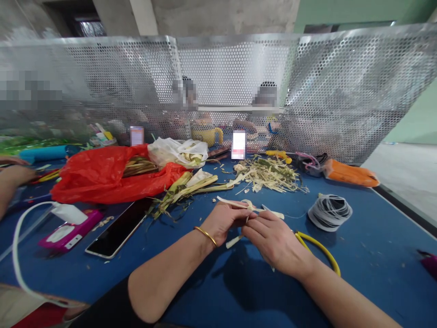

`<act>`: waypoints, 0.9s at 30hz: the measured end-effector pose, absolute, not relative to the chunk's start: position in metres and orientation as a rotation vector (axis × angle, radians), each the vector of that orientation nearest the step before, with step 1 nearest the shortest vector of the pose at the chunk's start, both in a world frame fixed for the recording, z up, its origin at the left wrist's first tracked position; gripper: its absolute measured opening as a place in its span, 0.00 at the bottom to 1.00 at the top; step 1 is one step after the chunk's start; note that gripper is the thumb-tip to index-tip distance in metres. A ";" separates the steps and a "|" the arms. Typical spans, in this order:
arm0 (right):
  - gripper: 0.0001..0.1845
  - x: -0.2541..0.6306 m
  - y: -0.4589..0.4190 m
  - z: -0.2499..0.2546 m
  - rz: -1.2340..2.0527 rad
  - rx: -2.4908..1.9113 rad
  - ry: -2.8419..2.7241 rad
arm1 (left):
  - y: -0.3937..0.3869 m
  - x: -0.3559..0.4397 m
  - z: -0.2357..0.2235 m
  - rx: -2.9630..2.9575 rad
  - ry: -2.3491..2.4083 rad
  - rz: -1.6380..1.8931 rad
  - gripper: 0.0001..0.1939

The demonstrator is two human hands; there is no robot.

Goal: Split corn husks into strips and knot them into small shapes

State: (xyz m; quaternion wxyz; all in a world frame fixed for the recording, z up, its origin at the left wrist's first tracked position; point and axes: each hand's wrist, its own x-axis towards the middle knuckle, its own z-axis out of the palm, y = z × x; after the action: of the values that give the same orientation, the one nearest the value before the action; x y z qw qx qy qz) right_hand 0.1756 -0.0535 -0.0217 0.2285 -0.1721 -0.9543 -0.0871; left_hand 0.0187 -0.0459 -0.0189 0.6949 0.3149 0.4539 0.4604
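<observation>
My left hand (pixel 223 221), with a gold bangle on the wrist, pinches pale leaf strips (pixel 251 207) above the blue table (pixel 375 246). My right hand (pixel 276 241) meets it from the right, fingers closed on the same strips where they cross and fold. One strip end (pixel 234 242) hangs down between the hands. A yellow-handled tool (pixel 321 249) lies on the table just beside my right wrist.
A red plastic bag (pixel 102 175) of leaf stalks, loose stalks (pixel 191 186) and a heap of trimmings (pixel 269 175) lie behind. A tablet (pixel 118 230), a pink tissue pack (pixel 70 232), a wire coil (pixel 329 212) and an orange packet (pixel 351 173) sit around. Perforated metal screens (pixel 239 77) fence the table; people sit beyond. Another person's hand (pixel 10 182) is at left.
</observation>
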 end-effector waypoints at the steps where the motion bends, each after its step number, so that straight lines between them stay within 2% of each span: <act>1: 0.17 0.176 -0.053 -0.021 -0.217 -0.482 -2.605 | -0.045 0.017 -0.018 0.709 1.010 1.034 0.17; 3: 0.13 0.179 -0.051 -0.020 -0.187 -0.575 -2.488 | -0.044 0.015 -0.017 0.718 0.998 1.043 0.15; 6: 0.13 0.185 -0.045 -0.019 -0.198 -0.890 -2.237 | -0.043 0.012 -0.015 0.730 0.980 1.034 0.14; 9: 0.11 0.187 -0.039 -0.021 -0.118 -1.051 -2.283 | -0.044 0.013 -0.017 0.768 1.011 1.032 0.13; 12: 0.16 0.184 -0.038 -0.024 -0.019 -1.048 -2.419 | -0.044 0.017 -0.021 0.838 1.122 1.026 0.14; 17: 0.16 0.180 -0.047 -0.022 0.072 -0.955 -2.433 | -0.041 0.017 -0.026 0.960 1.225 0.983 0.13; 20: 0.16 0.184 -0.044 -0.019 0.311 -0.953 -2.365 | -0.040 0.014 -0.025 0.948 1.195 0.965 0.14; 24: 0.13 0.193 -0.031 -0.020 0.530 -1.026 -2.043 | -0.040 0.010 -0.021 0.923 1.049 0.863 0.20; 27: 0.13 0.195 -0.023 -0.022 0.665 -1.004 -2.067 | -0.042 0.010 -0.018 0.933 1.039 0.806 0.24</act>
State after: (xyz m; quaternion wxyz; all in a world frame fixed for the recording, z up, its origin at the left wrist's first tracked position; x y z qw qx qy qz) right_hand 0.1950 -0.0233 -0.0218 0.3660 -0.3905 -0.8041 0.2587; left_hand 0.0104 -0.0421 -0.0179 0.6922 0.4178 0.4650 0.3606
